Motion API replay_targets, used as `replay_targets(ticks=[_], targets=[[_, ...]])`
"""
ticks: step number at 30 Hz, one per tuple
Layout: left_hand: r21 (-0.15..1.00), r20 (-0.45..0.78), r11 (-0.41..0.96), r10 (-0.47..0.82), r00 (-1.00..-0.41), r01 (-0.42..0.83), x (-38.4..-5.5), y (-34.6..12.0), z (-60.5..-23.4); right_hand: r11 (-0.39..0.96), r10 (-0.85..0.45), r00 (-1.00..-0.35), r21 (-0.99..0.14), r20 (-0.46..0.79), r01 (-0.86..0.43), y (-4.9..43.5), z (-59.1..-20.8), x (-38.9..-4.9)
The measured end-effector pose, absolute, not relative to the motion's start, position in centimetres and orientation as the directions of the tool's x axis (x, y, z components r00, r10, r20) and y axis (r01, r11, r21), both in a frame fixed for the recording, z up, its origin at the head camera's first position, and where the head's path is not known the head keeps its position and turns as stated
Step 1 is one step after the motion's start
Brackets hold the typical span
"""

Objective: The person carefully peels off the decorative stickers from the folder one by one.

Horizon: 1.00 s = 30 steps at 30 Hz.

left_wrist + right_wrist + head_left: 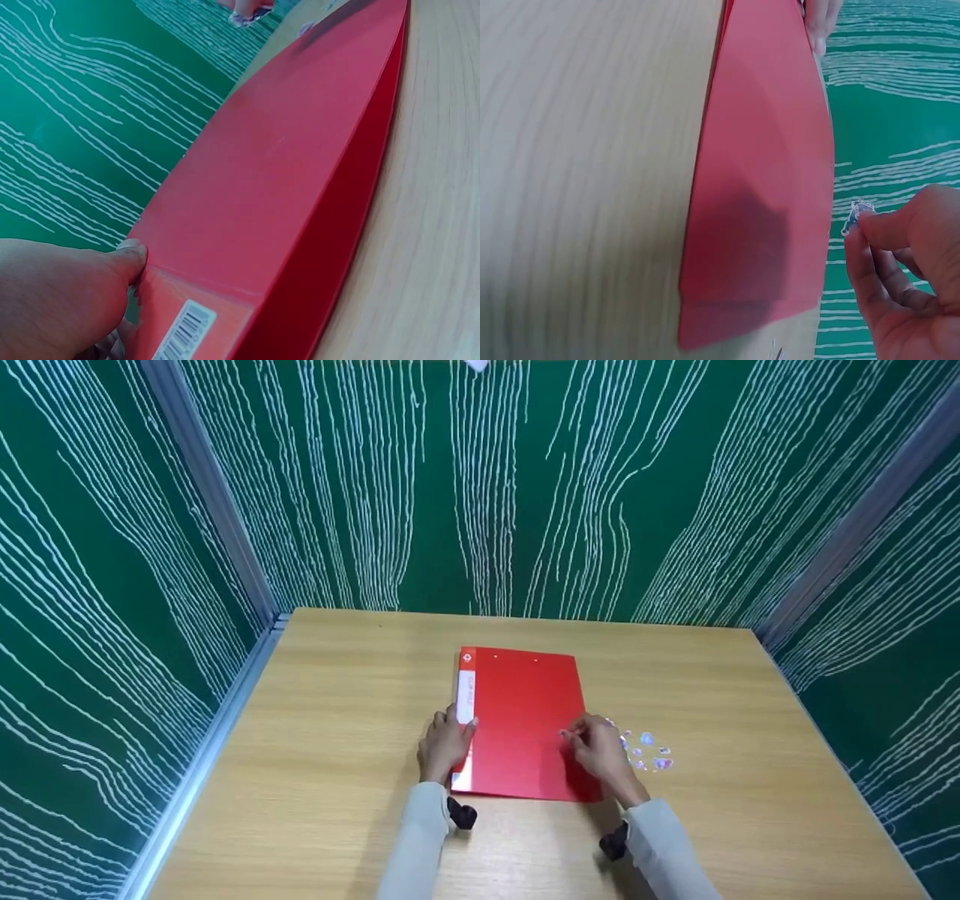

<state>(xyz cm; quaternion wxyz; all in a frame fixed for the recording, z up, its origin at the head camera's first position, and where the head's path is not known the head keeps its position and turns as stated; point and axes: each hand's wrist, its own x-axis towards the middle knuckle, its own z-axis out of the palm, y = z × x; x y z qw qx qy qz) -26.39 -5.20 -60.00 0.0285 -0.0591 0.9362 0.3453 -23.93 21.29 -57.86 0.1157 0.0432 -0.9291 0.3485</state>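
Observation:
A red clip file (525,697) lies closed on the table, its white-labelled spine to the left. My left hand (442,745) grips that spine, thumb on the cover and fingers round the outer edge. In the left wrist view a barcode label (184,333) shows near the thumb, and the file's lower edge gapes slightly. Above the right part of the cover, my right hand (604,751) pinches a small clear-edged sticker (859,216) between thumb and fingertips. The sticker's printed picture is too small to make out.
Several small colourful stickers (663,763) lie on the wooden table (337,697) just right of the file, partly behind my right hand. Green walls (427,510) with white wavy lines stand along the table's back and sides.

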Motion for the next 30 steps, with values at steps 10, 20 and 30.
replay_targets(ticks=[10, 20, 30], targets=[[0.629, -0.066, 0.77, -0.076, -0.995, -0.101, -26.4, -5.2, -60.2, 0.735, 0.051, -0.981, -0.673, 0.186, -0.089, 24.1, -57.9, -23.8], [0.634, -0.062, 0.768, -0.07, -0.996, -0.093, -26.5, -5.1, -60.4, 0.752, 0.1, -0.981, -0.659, 0.167, -0.035, 28.3, -57.4, -23.6], [0.635, -0.084, 0.764, -0.077, -0.993, -0.113, -26.3, -5.3, -60.1, 0.756, 0.183, -0.969, -0.654, 0.167, 0.03, 31.1, -57.7, -22.8]])
